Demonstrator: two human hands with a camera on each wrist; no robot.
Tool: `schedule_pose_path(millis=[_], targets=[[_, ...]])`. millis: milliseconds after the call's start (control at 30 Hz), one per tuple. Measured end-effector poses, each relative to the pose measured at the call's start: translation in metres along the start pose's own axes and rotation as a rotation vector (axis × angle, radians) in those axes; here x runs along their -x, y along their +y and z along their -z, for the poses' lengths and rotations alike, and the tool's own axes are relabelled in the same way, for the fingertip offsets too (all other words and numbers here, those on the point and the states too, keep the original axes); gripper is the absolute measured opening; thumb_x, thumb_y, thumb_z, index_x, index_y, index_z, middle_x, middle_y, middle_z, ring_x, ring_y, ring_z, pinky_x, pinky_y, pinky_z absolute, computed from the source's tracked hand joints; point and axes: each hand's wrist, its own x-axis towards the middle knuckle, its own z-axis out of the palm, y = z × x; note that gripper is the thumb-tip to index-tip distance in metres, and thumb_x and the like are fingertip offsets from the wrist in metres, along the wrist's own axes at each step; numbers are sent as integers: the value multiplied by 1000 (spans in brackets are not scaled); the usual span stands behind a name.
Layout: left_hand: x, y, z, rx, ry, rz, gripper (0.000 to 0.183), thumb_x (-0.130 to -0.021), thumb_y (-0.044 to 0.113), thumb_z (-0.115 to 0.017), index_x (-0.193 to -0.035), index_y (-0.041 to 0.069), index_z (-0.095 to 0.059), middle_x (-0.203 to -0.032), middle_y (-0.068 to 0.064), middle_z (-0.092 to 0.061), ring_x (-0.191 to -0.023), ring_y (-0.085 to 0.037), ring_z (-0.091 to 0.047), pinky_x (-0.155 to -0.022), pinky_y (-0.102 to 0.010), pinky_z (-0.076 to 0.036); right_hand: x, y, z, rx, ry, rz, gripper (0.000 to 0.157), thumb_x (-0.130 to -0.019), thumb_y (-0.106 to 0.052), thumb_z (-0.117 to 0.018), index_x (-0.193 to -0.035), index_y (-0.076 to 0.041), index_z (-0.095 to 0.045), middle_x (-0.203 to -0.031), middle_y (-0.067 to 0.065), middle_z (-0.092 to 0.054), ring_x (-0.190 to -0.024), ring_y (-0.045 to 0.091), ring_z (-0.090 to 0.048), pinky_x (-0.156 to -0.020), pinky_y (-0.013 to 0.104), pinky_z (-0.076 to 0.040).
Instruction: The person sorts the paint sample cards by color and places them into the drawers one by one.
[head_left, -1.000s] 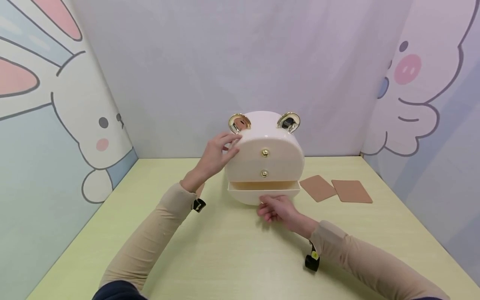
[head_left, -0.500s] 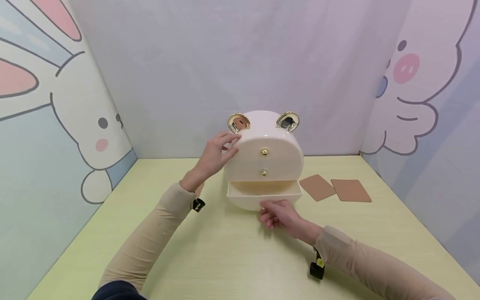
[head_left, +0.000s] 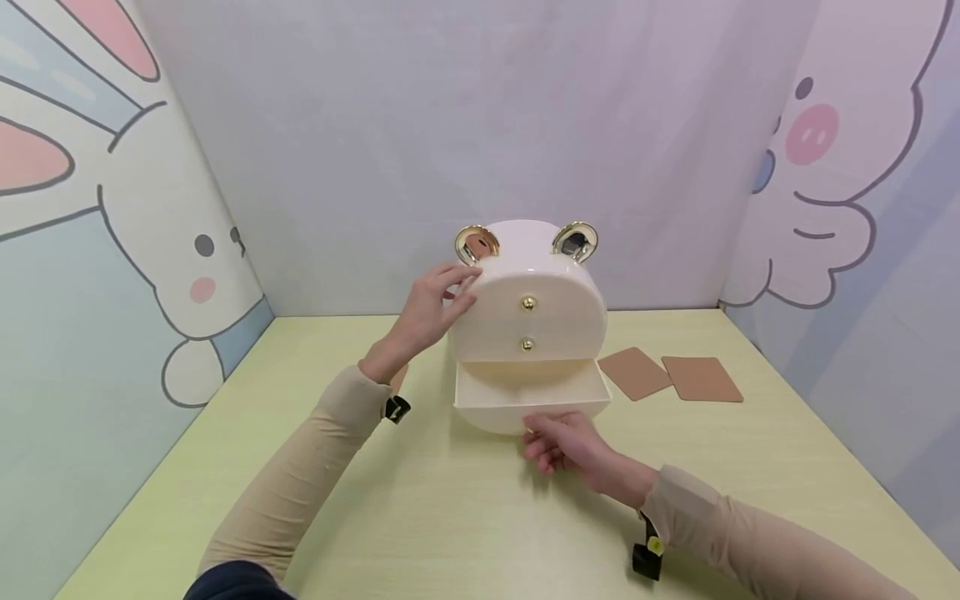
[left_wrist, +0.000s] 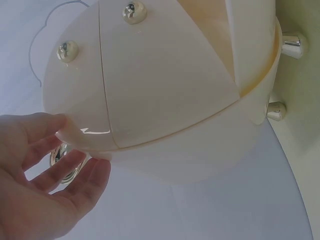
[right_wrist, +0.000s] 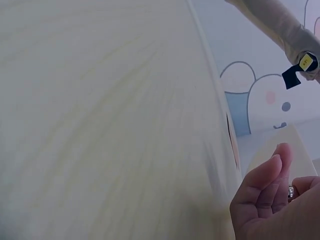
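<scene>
A cream storage box (head_left: 558,321) with gold animal ears stands on the table, its bottom drawer (head_left: 480,419) pulled well out. No contents show in the visible part of the drawer. My right hand (head_left: 568,448) pinches the gold knob (right_wrist: 290,191) on that drawer's front; its fingers hide most of the knob in the head view. My left hand (head_left: 429,307) rests on the box's upper left edge, below the left gold ear (head_left: 477,244). In the left wrist view its thumb and fingertips touch the rounded shell. Two gold knobs (head_left: 528,303) show on the upper drawers, which are closed.
Two brown square mats (head_left: 636,373) lie on the table (head_left: 450,517) right of the box. A further brown piece (head_left: 399,380) is partly hidden behind the left wrist. Printed cartoon walls (head_left: 202,250) stand on both sides, with a plain backdrop (head_left: 360,167) behind.
The bottom drawer has slid farther out toward me, and my right hand has moved back with it. The left hand stays at the box's upper left edge.
</scene>
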Motion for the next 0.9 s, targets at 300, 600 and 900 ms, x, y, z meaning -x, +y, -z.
schedule_pose_path(millis=[300, 600, 900], targets=[[-1, -2, 0, 8, -8, 4, 33, -90, 6, -64, -124, 4, -64, -119, -15, -63, -104, -27, -60, -82, -39, -57, 12, 3, -2, 7, -12, -12, 46, -92, -31, -62, -101, 13, -63, -60, -4, -66, -50, 7, -55, -51, 21, -47], [-2, -2, -1, 0, -6, 5, 33, -90, 6, -64, -123, 4, -63, -119, -15, -63, -103, -27, -61, -82, -39, -57, 22, 5, -6, -33, -26, -33, 45, -93, -30, -62, -101, 14, -62, -58, -4, -66, -48, 5, -55, -49, 20, -47], [-2, -2, -1, -2, -12, 5, 33, -91, 7, -64, -123, 3, -64, -120, -16, -62, -104, -28, -61, -82, -38, -58, 27, 7, -6, -46, -72, -26, 47, -94, -32, -60, -103, 14, -61, -57, -5, -66, -47, 5, -56, -48, 20, -48]])
